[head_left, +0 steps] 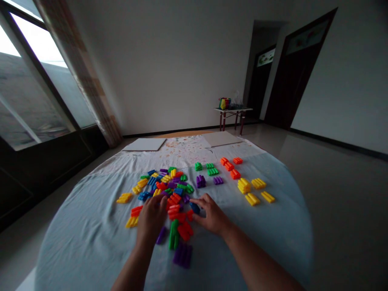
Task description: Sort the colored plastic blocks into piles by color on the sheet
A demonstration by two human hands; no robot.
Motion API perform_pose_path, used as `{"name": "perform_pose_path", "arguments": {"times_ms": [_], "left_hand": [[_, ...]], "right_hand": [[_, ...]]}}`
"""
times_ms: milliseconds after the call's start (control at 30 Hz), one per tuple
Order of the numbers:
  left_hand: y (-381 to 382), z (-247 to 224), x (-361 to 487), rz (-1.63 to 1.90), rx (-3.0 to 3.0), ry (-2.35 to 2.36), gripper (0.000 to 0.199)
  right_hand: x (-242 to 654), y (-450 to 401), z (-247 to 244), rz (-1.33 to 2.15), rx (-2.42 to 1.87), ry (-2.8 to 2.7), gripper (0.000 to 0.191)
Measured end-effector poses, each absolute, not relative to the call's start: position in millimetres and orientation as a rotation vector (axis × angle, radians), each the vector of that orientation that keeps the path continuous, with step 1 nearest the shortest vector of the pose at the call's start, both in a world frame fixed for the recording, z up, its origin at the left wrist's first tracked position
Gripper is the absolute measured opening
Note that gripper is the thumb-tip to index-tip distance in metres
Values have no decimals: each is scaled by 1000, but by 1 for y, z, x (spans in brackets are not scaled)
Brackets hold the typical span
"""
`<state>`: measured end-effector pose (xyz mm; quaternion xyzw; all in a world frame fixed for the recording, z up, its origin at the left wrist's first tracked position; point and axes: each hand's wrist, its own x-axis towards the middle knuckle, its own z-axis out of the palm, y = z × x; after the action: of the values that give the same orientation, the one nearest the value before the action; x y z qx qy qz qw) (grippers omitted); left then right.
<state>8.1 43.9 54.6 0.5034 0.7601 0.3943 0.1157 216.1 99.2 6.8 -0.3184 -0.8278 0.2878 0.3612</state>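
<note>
A loose pile of ridged plastic blocks (174,199) in blue, green, yellow, purple and orange-red lies in the middle of the table. My right hand (214,216) is at the pile's right side, with a blue block (195,207) between its thumb and index finger. Over the pile's near left part, my left hand (152,214) has its fingers curled and thumb drawn in; whatever they hold is hidden. Orange-red blocks (177,214) lie between the hands. Nearer to me are a green block (173,235) and a purple block (183,254).
Right of the pile lie groups of green blocks (212,169), purple blocks (201,181), orange-red blocks (235,174) and yellow blocks (244,185). Two flat boards (144,144) (222,139) rest at the far edge of the cloth-covered table (260,242). A small table (233,109) stands by the wall.
</note>
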Motion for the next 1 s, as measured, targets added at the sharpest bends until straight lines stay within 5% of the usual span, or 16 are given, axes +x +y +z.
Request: {"name": "perform_pose_path", "arguments": {"times_ms": [167,433,733,1000], "left_hand": [[32,38,-1,1141,1619,2377,40],[30,17,-3,889,1689,2393,41],[32,8,-32,1244,1917,2576,33],[39,-11,-44,1021,1835,2675,39]], "right_hand": [[213,100,2,731,-831,-2192,35],[231,112,11,520,-1095,-2021,41],[267,114,8,619,-1268,-2170,49],[260,118,3,606,-1308,-2194,39]]}}
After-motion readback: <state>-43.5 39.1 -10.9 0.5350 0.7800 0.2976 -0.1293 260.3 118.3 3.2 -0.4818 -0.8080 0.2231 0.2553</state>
